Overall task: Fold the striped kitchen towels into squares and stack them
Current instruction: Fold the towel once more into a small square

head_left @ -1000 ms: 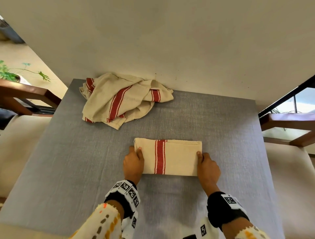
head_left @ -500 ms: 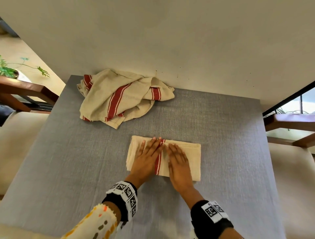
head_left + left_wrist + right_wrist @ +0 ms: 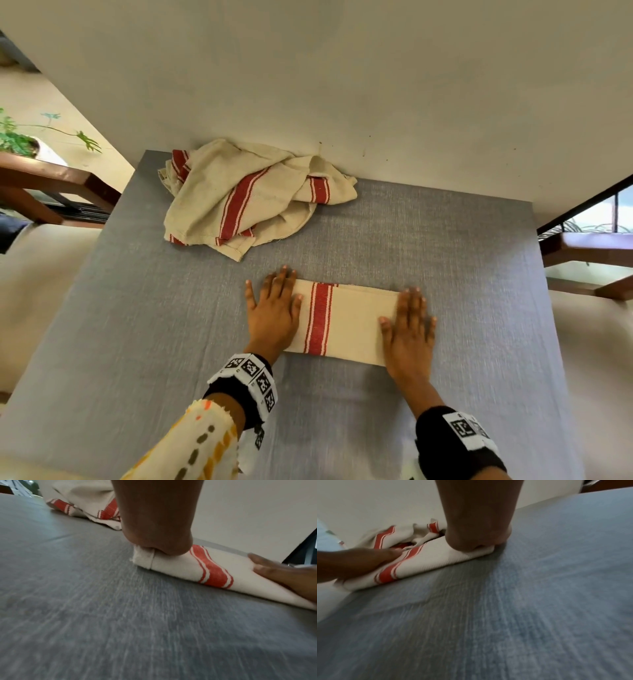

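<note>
A folded cream towel with a red stripe lies flat as a rectangle on the grey table. My left hand lies flat with straight fingers on its left end, and the heel of the palm presses the folded edge. My right hand lies flat on the right end, fingers spread. In the right wrist view its palm presses the towel's corner. A second striped towel sits crumpled at the table's far left edge by the wall.
A plain wall runs along the table's far edge. Wooden chair arms stand to the left and right of the table. A potted plant is at far left.
Both hands slid apart from the middle of the folded towel to its two ends, smoothing it flat. The crumpled towel has not moved.
</note>
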